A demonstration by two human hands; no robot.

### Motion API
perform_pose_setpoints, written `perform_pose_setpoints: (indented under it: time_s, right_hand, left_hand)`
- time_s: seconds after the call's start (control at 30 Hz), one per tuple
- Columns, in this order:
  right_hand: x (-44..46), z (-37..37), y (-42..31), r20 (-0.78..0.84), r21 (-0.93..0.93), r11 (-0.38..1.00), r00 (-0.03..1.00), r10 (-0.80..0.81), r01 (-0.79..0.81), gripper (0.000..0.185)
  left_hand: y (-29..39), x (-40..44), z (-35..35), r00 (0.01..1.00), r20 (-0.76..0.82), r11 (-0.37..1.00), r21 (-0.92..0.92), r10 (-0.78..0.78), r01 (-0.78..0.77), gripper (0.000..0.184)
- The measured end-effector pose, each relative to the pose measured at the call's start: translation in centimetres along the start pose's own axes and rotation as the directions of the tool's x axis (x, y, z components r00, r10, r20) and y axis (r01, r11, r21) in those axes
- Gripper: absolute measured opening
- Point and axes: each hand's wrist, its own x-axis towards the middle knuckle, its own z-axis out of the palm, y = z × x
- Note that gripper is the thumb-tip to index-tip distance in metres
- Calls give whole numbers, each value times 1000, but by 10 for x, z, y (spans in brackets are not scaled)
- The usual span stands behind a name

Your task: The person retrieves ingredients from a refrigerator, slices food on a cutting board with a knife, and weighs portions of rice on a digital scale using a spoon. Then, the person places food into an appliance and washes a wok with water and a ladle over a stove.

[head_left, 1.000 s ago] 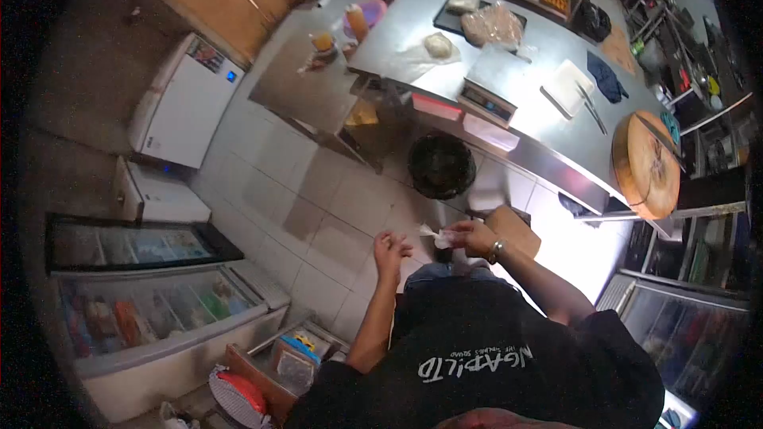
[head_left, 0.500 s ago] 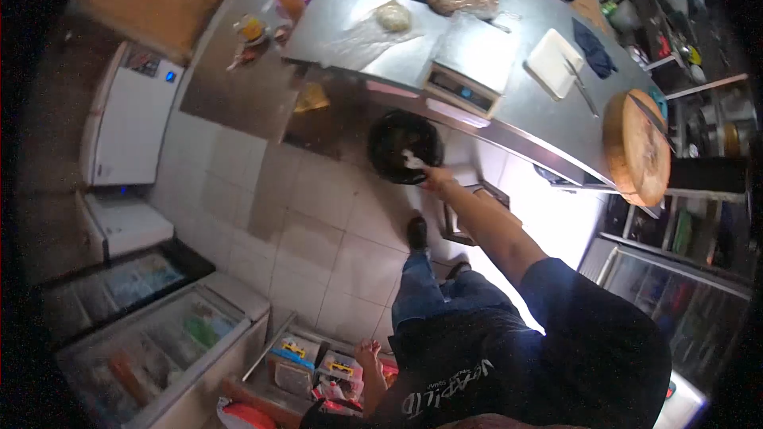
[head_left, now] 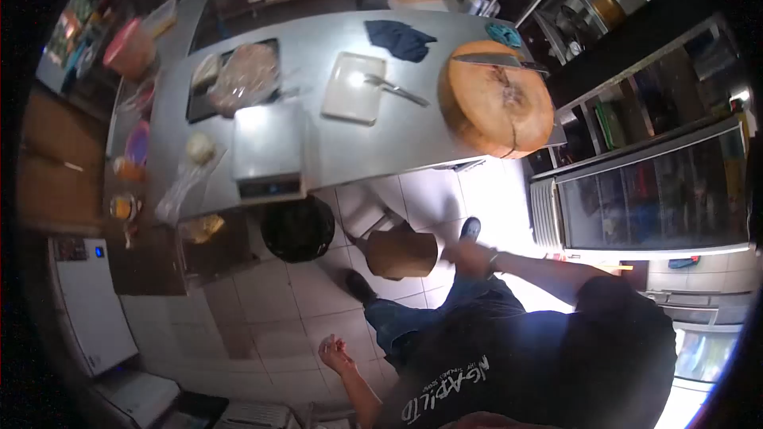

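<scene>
My right hand (head_left: 472, 259) is low over the floor at my knee, smeared by motion, so its fingers cannot be made out. Just left of it stands a brown box-like object (head_left: 401, 254). A bin lined with a black bag (head_left: 298, 228) stands under the table edge, apart from both hands. My left hand (head_left: 336, 353) hangs at my side above the tiles, fingers loosely apart and holding nothing.
On the steel table (head_left: 318, 163) are a scale (head_left: 269, 147), a white tray (head_left: 354, 89) with a metal utensil, a round chopping block (head_left: 497, 103) with a knife (head_left: 493, 59), a dark cloth (head_left: 400, 40) and a plastic-wrapped bundle (head_left: 245, 78). A glass-door fridge (head_left: 652, 183) stands at right.
My right hand has come away from the black-lined bin; the white crumpled thing it held no longer shows. The view has swung to the right.
</scene>
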Motion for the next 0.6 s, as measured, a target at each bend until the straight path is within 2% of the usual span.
perform_pose_setpoints:
  time_s: [0.03, 0.07, 0.1, 0.13, 0.17, 0.23, 0.27, 0.33, 0.37, 0.43, 0.47, 0.5, 0.53, 0.57, 0.6]
  right_hand:
    - [5, -27, 64, -205, -2, 988, 967, -153, 156, 25]
    - [-2, -80, 99, -402, 349, 937, 903, 149, 1, 28]
    - [-16, -147, 99, -652, 353, 936, 718, 242, 5, 37]
    - [-2, -179, 175, -822, -324, 898, 559, -111, -298, 47]
    - [9, -217, 234, -892, -392, 888, 335, -303, -241, 53]
    - [22, -290, 283, -924, -330, 870, 313, -219, -366, 56]
    - [39, -307, 316, -924, -327, 881, 312, -221, -342, 56]
    - [68, -320, 371, -846, -411, 835, 495, -200, -365, 61]
    - [69, -320, 387, -846, -398, 851, 496, -195, -344, 61]
    - [64, -331, 374, -804, -339, 904, 580, -134, -261, 54]
    - [64, -336, 375, -805, -332, 910, 577, -137, -247, 54]
    - [65, -339, 376, -720, -274, 944, 690, -73, -186, 50]
    - [63, -341, 376, -617, -206, 969, 787, -19, -138, 45]
    - [58, -340, 375, -610, -201, 972, 792, -24, -125, 42]
    - [49, -331, 370, -601, -191, 975, 798, -26, -113, 41]
  left_hand:
    - [1, 2, 21, 988, 133, 992, 83, 84, -95, 23]
    - [2, -9, 50, 985, 140, 989, 91, 105, -118, 23]
    - [6, -31, 85, 969, 202, 983, 84, 144, -164, 28]
    - [3, -53, 117, 949, 257, 975, 76, 182, -208, 32]
    - [-3, -73, 142, 947, 243, 969, 83, 208, -234, 32]
    - [-25, -119, 201, 910, 336, 942, 144, 242, -304, 33]
    - [-32, -146, 230, 910, 320, 936, 146, 262, -321, 33]
    - [-47, -202, 280, 905, 332, 919, 194, 267, -342, 29]
    - [-54, -226, 298, 904, 320, 909, 208, 285, -360, 29]
    - [-67, -261, 339, 769, 540, 885, 92, 341, -456, 26]
    - [-76, -270, 354, 786, 502, 863, 138, 361, -485, 24]
    - [-79, -283, 367, 785, 496, 857, 141, 372, -495, 24]
    - [-82, -293, 380, 747, 563, 861, 118, 353, -495, 25]
    - [-85, -301, 392, 701, 631, 865, 91, 333, -493, 25]
    - [-89, -304, 398, 694, 635, 860, 91, 339, -503, 25]
